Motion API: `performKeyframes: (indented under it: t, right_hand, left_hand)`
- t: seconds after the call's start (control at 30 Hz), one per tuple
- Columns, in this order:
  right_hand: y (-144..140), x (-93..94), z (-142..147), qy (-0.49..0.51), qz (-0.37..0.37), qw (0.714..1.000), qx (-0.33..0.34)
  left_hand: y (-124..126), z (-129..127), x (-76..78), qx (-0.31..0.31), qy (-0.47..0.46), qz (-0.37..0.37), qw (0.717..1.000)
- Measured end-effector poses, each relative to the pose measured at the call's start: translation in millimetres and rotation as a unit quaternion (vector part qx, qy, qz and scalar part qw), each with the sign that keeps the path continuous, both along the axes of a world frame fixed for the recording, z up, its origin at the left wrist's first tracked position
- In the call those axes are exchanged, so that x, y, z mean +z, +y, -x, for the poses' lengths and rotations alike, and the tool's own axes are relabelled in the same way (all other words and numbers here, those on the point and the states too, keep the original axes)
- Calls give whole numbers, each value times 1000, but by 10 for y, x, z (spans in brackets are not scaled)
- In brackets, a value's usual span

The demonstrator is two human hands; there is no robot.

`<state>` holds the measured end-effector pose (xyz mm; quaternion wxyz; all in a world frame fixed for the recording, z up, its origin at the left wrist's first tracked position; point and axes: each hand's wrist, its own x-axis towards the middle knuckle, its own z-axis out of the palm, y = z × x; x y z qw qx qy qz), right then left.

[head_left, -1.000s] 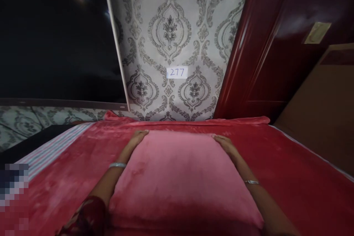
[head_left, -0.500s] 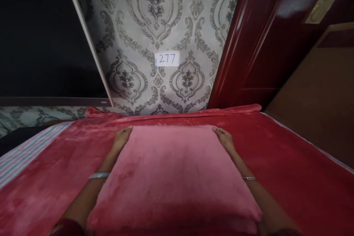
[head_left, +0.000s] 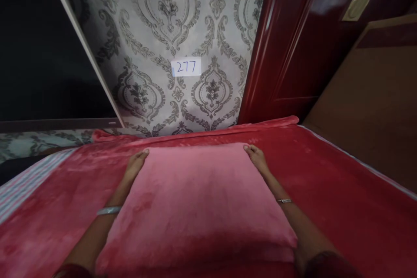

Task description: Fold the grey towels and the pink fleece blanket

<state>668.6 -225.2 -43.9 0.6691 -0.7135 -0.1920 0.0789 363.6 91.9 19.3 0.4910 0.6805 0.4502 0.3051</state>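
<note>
A pink pillow [head_left: 198,200] lies flat on the red blanket [head_left: 342,208], its far edge just short of the bed's head edge by the patterned wall [head_left: 195,21]. The left hand [head_left: 135,165] rests against the pillow's far left corner and the right hand [head_left: 257,158] against its far right corner, fingers together and laid along the fabric, not clenched. Judging by this, the pillow is nearly seated and only small squaring seems left. Bare blanket lies open on both sides; a dark red door [head_left: 293,39] stands near the right far corner.
</note>
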Motion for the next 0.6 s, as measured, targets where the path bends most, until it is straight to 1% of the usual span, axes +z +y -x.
performKeyframes:
  t: [0.1, 0.23, 0.37, 0.5, 0.57, 0.6]
  right_hand:
    - [2, 17, 25, 11, -5, 1000, 15]
    - [-11, 77, 89, 32, -18, 999, 37]
    - [-78, 167, 228, 49, -30, 995, 76]
    - [-303, 243, 456, 62, -41, 990, 123]
    - [-473, 256, 577, 47, -36, 990, 127]
    - [-560, 255, 634, 25, -23, 992, 118]
  left_hand:
    - [8, -7, 16, -6, 4, -7, 1000]
    - [0, -5, 2, -36, -13, -17, 999]
    - [-115, 58, 65, -43, -39, -4, 998]
    - [-334, 273, 130, -52, -76, 31, 995]
    - [-454, 430, 109, -45, -90, 49, 994]
    - [-511, 512, 89, -38, -90, 58, 994]
